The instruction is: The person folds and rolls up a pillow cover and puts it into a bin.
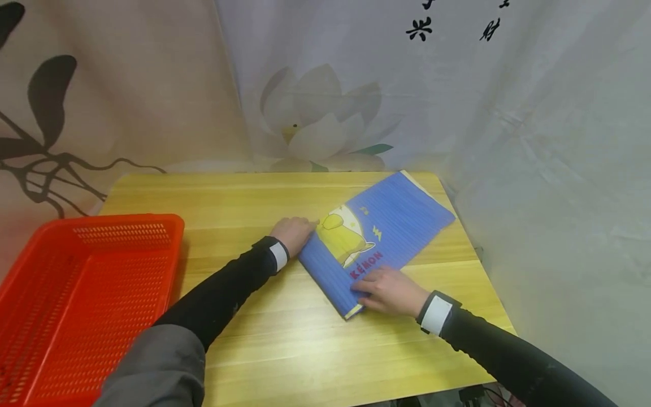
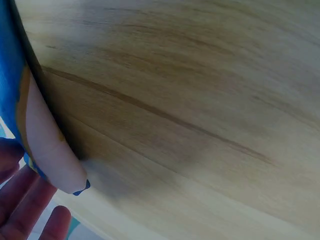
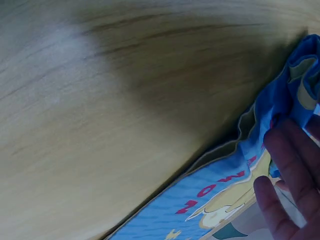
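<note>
A flat, folded blue cloth (image 1: 402, 220) with faint stripes, a yellow cartoon print and red letters lies slantwise on the wooden table. At its left corner, my left hand (image 1: 293, 234) pinches the edge, thumb and fingers on either side of the cloth (image 2: 55, 145), whose pale inner side shows in the left wrist view. My right hand (image 1: 389, 291) grips the near edge, just below the red letters. In the right wrist view the cloth (image 3: 215, 185) is gathered in folds beside the right fingers (image 3: 292, 165), and its layers gape a little along the edge.
To the left stands a red plastic basket (image 1: 173, 249) with slotted walls, close to my left forearm. The wooden table (image 1: 285, 350) ends at the back against a pale curtain (image 1: 178, 85) printed with flowers and characters. Cables (image 1: 490, 393) show below the table's front edge.
</note>
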The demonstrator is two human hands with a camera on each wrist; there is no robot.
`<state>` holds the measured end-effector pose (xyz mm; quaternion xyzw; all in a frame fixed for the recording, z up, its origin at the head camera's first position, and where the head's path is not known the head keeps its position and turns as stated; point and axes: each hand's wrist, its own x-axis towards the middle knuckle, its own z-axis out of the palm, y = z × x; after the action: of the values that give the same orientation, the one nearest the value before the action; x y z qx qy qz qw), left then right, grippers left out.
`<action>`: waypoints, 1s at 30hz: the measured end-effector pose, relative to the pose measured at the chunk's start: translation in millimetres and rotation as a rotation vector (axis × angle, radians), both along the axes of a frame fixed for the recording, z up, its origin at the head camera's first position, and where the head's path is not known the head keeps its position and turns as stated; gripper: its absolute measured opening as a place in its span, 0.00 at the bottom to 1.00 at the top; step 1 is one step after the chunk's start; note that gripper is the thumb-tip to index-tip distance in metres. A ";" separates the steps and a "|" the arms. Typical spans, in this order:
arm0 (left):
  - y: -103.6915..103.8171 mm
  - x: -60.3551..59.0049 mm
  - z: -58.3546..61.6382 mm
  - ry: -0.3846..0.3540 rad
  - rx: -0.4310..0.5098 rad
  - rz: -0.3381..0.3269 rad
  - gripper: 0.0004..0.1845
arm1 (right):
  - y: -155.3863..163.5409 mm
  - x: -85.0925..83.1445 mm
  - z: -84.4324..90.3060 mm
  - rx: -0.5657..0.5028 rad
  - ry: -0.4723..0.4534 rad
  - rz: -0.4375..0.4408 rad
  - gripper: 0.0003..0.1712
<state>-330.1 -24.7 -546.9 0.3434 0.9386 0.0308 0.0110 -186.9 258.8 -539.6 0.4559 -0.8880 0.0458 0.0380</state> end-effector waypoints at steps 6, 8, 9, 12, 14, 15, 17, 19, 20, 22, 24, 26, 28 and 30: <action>7.1 -3.2 -2.0 -0.017 0.029 0.049 0.18 | 0.3 -1.5 -10.8 -0.009 0.031 0.032 0.16; 9.3 -4.5 -2.9 -0.031 0.043 0.070 0.18 | -0.2 -1.2 -12.9 -0.007 0.036 0.031 0.16; 10.4 -5.1 -3.3 -0.029 0.043 0.076 0.18 | -0.6 -1.0 -13.8 -0.007 0.035 0.028 0.16; 12.9 -7.1 -5.8 -0.025 0.027 0.084 0.17 | -1.9 -0.2 -15.3 -0.008 0.025 0.015 0.16; 13.6 -8.3 -7.4 -0.015 0.013 0.081 0.17 | -2.8 0.5 -14.5 -0.019 0.011 0.003 0.15; 13.7 -8.8 -7.8 -0.010 0.014 0.079 0.16 | -3.2 0.8 -13.7 -0.026 0.004 -0.001 0.15; 12.8 -9.7 -8.1 -0.007 0.023 0.078 0.16 | -3.7 0.9 -11.4 -0.049 -0.008 -0.004 0.15; 11.3 -10.2 -6.3 -0.003 0.041 0.071 0.16 | -3.8 0.0 -8.7 -0.084 -0.015 0.001 0.15; 10.2 -10.5 -4.9 0.003 0.054 0.069 0.16 | -3.5 -0.9 -7.1 -0.101 -0.014 0.004 0.15; 7.6 -11.0 -1.3 0.015 0.083 0.073 0.15 | -2.3 -3.7 -3.6 -0.142 -0.002 0.015 0.15; 4.6 -11.4 2.3 0.034 0.107 0.089 0.12 | -0.6 -7.4 -0.3 -0.177 0.020 0.024 0.16; 1.6 -11.9 4.5 0.052 0.126 0.111 0.10 | 1.6 -11.4 2.3 -0.199 0.040 0.027 0.16; -1.1 -12.0 5.3 0.055 0.135 0.135 0.09 | 3.8 -15.2 2.0 -0.205 0.052 0.028 0.16; -3.2 -11.1 4.5 0.046 0.136 0.150 0.08 | 5.7 -18.2 -0.3 -0.198 0.052 0.027 0.15</action>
<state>-341.3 -27.9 -542.4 0.2727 0.9574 0.0872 -0.0363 -205.1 264.5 -540.0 0.4630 -0.8716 0.1218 0.1051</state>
